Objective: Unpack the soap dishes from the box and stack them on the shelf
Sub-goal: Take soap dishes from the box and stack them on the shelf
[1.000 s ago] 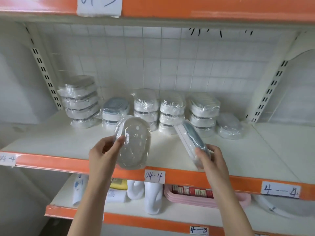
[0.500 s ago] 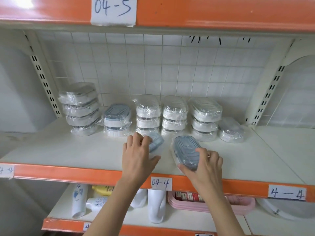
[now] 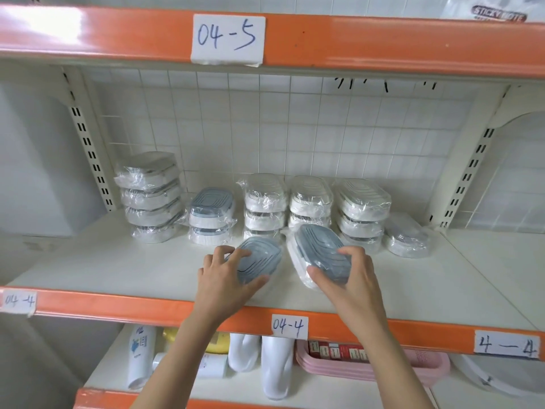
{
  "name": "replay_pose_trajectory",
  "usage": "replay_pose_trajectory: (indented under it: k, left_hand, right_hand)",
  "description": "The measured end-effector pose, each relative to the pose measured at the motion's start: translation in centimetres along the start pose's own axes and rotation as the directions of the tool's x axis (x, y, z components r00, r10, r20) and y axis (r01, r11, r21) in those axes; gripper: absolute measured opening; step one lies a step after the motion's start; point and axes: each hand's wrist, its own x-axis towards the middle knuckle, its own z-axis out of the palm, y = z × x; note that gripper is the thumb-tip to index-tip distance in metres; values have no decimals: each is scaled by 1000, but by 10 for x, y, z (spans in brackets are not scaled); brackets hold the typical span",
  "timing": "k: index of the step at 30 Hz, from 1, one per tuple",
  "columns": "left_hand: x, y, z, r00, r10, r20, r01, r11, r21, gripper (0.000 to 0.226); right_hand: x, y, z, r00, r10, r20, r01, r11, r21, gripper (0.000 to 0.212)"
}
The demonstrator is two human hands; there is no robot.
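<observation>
Head view: shelf (image 3: 118, 270) labelled 04-4, white board with orange lip, carrying wrapped soap dishes in stacks (image 3: 309, 202) along the tiled back wall, with two further blue-lidded dishes at the front. Left hand (image 3: 227, 278), fingers curled over and thumb under, grips the left dish (image 3: 262, 261), which lies low on the board before the stacks; right hand (image 3: 351, 278), fingers and thumb curled round the near end, holds the right dish (image 3: 318, 252) tilted, far end raised, just beside the first. Lower shelf: bottles (image 3: 141, 355), pink tray (image 3: 413, 370).
</observation>
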Motion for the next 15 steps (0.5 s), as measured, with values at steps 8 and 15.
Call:
replay_pose_trajectory:
  k: [8,15]
  left_hand:
    - [-3,2,-26,988,-104,-112,28,842,-539,47]
    - [0,-7,-28,981,-172,-92,140,950,-280,104]
  right_hand:
    - [13,-47,59,953,-169,250,166,986,33,50]
    - [29,-55,76,922,-225,316,181,970,161,26]
